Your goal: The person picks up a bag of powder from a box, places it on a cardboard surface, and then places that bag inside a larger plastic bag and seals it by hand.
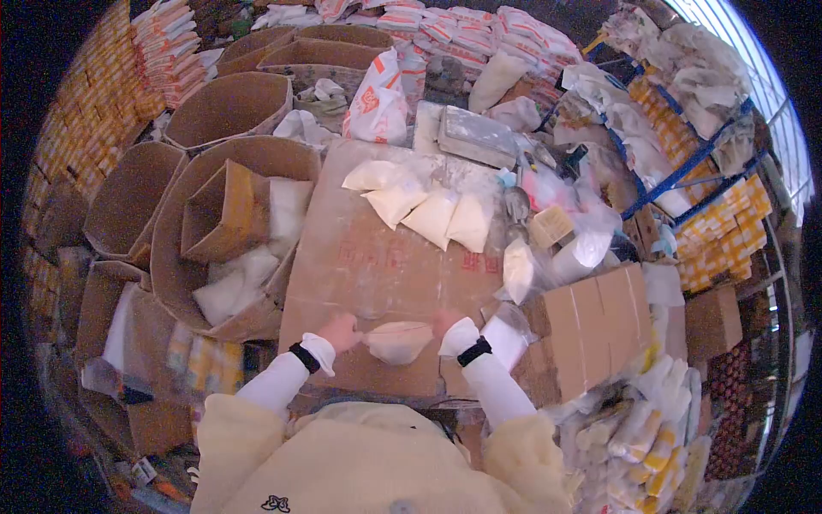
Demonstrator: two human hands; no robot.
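Between my two hands, a clear plastic bag of pale powder [398, 343] rests on the near part of the cardboard-covered table [334, 274]. My left hand [342, 331] is closed at the left end of the bag's top edge. At the opposite end, my right hand [444, 323] has its fingers pinched on that same edge, which looks stretched straight between them. Farther back lie several similar filled bags [430, 214], overlapping in a row. One more small bag [517, 270] sits by the table's right side.
A flat grey scale [477, 137] stands at the back, beside a white and orange sack [378, 98]. Large open cartons [231, 104] crowd the left. On the right are a closed cardboard box [591, 334], a yellowish small box [550, 226] and a blue-framed rack [685, 180] with plastic bags.
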